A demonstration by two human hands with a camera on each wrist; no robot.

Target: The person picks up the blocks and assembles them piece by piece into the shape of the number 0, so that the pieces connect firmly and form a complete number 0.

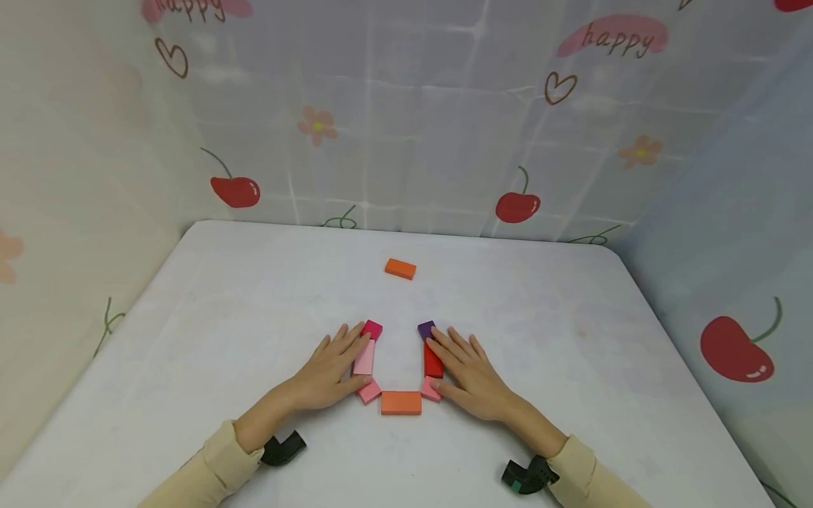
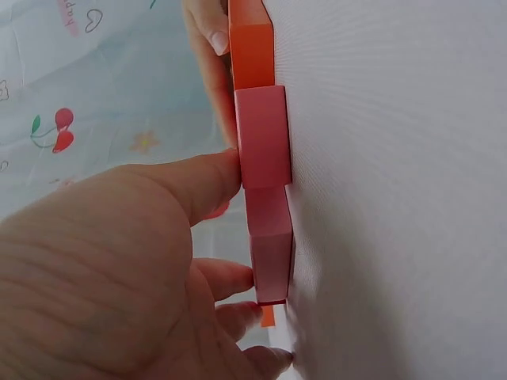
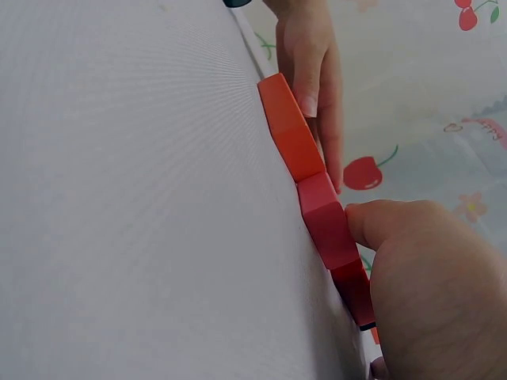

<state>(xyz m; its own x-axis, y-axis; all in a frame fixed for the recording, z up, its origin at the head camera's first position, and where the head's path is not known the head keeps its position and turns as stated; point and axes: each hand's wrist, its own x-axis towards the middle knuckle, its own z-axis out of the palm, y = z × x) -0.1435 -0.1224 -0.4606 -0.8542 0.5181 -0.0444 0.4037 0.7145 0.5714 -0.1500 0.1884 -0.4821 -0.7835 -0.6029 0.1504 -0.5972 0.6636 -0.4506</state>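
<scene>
Flat coloured blocks lie end to end in a U shape on a white table. At the bottom of the U is an orange block (image 1: 401, 403). Its left side has a pink block (image 1: 369, 391), a pale pink block (image 1: 364, 358) and a magenta block (image 1: 372, 329). On the right side are another pink block (image 1: 430, 389), a red block (image 1: 433, 360) and a purple block (image 1: 426, 329). My left hand (image 1: 329, 370) rests on the left side, fingers extended, thumb touching the pink block. My right hand (image 1: 471, 374) lies likewise on the right side, its fingertips by the purple and red blocks.
A separate orange block (image 1: 400, 269) lies farther back on the white table (image 1: 508, 296). Black wrist devices (image 1: 284, 449) sit at both cuffs. A curtain (image 1: 419, 141) with cherries and flowers stands behind the table's far edge, with more printed cloth at both sides.
</scene>
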